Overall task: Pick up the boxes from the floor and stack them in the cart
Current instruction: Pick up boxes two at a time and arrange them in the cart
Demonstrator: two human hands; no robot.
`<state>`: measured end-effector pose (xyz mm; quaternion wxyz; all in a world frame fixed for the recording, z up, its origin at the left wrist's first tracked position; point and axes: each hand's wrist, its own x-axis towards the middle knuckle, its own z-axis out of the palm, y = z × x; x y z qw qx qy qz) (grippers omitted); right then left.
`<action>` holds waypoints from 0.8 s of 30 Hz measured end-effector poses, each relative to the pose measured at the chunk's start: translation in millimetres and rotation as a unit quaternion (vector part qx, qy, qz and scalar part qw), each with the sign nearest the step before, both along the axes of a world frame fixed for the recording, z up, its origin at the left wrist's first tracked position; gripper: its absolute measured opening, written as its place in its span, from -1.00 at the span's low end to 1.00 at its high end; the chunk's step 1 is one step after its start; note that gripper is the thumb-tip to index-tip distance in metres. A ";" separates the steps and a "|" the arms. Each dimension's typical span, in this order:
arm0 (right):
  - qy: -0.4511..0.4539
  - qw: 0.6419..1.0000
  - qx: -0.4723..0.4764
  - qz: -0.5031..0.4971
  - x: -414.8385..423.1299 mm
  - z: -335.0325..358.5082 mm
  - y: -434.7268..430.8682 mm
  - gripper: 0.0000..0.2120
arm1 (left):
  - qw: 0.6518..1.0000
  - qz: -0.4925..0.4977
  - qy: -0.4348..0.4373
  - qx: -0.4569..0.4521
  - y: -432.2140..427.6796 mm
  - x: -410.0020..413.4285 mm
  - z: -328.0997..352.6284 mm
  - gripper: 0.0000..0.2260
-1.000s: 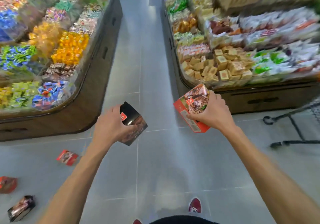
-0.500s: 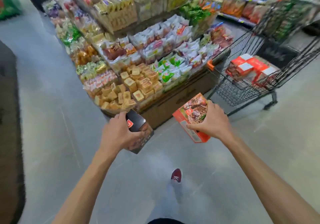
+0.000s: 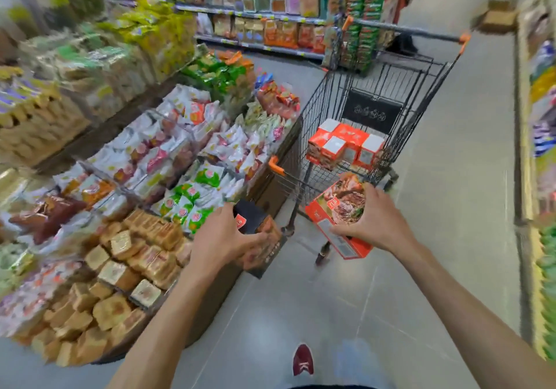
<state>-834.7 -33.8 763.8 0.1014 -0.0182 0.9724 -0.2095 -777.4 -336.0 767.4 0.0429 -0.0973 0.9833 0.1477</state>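
Bright, even store light falls from overhead, leaving only faint soft shadows on the grey floor around the hands. Heavy motion blur smears the snack display left of the left hand and the shelving right of the right hand, so packet print is unreadable there. The middle is sharper: the black box, the orange box and the shopping cart beyond them show fair detail. Wide-angle distortion bends aisle and shelves toward the edges. A pale sheen lies on the tiles below the hands, near the red shoe
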 end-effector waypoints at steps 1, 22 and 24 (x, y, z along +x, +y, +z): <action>-0.001 1.000 0.003 -0.010 -14.1 -2.4 6.7 0.22 | 1.000 -0.012 -0.001 0.007 6.0 -23.2 -1.1 -0.39; -0.051 0.991 0.097 -0.078 -288.4 -27.4 152.3 0.22 | 0.992 -0.087 -0.082 0.043 177.8 -411.6 -93.6 -0.20; -0.048 0.990 0.107 -0.082 -306.8 -30.7 161.0 0.24 | 0.990 -0.095 -0.091 0.044 189.5 -440.7 -109.3 -0.19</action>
